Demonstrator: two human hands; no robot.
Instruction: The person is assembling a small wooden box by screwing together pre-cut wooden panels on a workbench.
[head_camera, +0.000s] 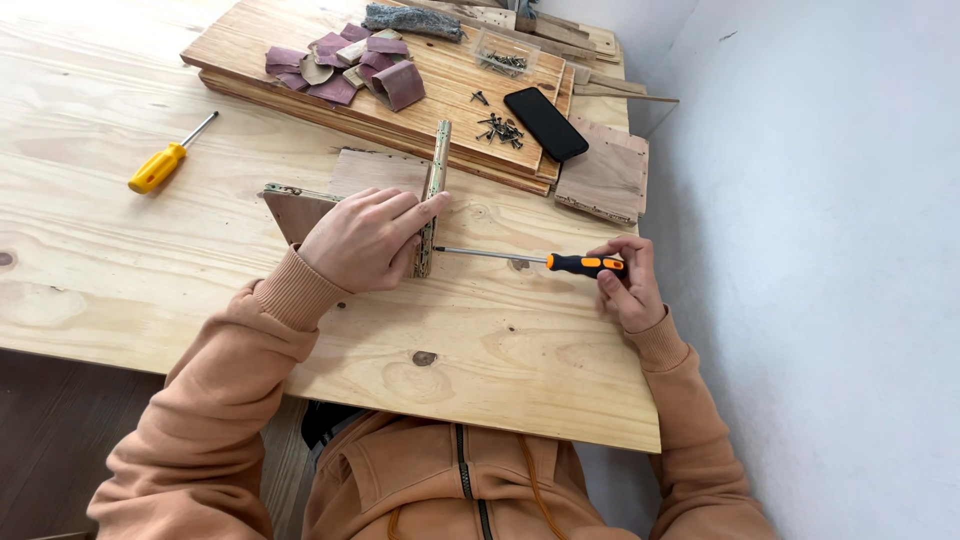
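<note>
My left hand (368, 238) presses on a small plywood assembly (330, 195), its fingers against an upright plywood panel (437, 175) standing on edge. My right hand (626, 280) grips the black and orange handle of a screwdriver (585, 264). The screwdriver lies level, and its metal shaft points left with the tip at the lower part of the upright panel's right face. Both sleeves are tan.
A yellow screwdriver (160, 165) lies at the left on the pine tabletop (480, 350). Stacked boards at the back carry sandpaper scraps (345, 65), loose screws (498, 127), a clear screw box (503, 53) and a black phone (545, 122). A white wall (820, 250) stands close on the right.
</note>
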